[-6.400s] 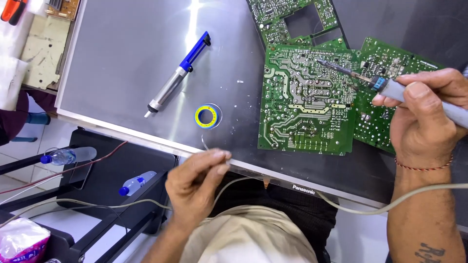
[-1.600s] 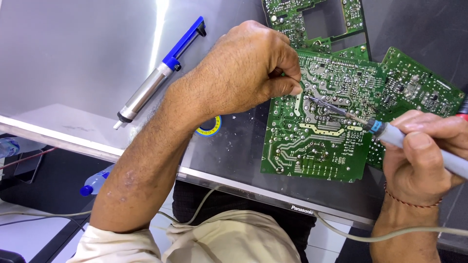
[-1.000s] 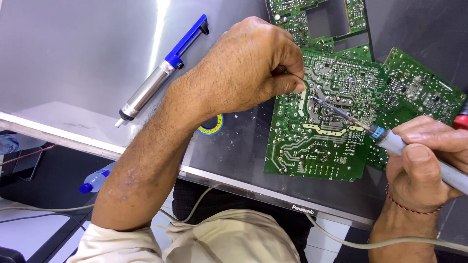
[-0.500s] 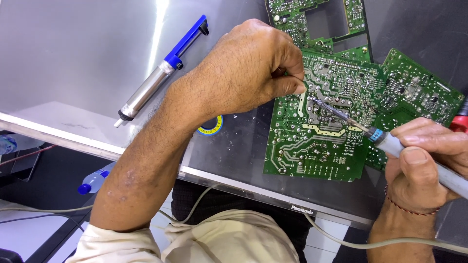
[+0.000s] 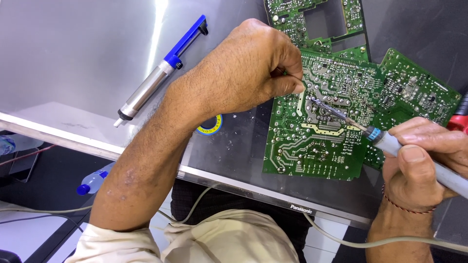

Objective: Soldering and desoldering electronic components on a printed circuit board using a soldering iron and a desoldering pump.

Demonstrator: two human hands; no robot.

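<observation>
1. Glass [image 5: 73, 63] of a flat screen panel served as your bench, glossy grey and metal-edged, above dark shelving.
2. Your left hand [image 5: 243, 73] pinched thin solder wire onto the green circuit board [image 5: 317, 141] at centre-right.
3. Your right hand [image 5: 424, 156] wrapped fingers around the grey soldering iron [image 5: 390, 143], tip touching the board.
4. Chrome-and-blue desoldering pump [image 5: 156, 80] lay well left.

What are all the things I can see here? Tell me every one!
Circuit boards: three, green, on the right of the table, overlapping.
Soldering iron: one, grey handle, tip on the front board.
Desoldering pump: one, silver and blue, lying on the left.
Solder spool: one, yellow and blue, partly hidden by the forearm.
Table: one, shiny grey.
Bottles: two, clear, below the table, left.
Left hand: pinching something thin at the board.
Right hand: gripping the iron.
</observation>
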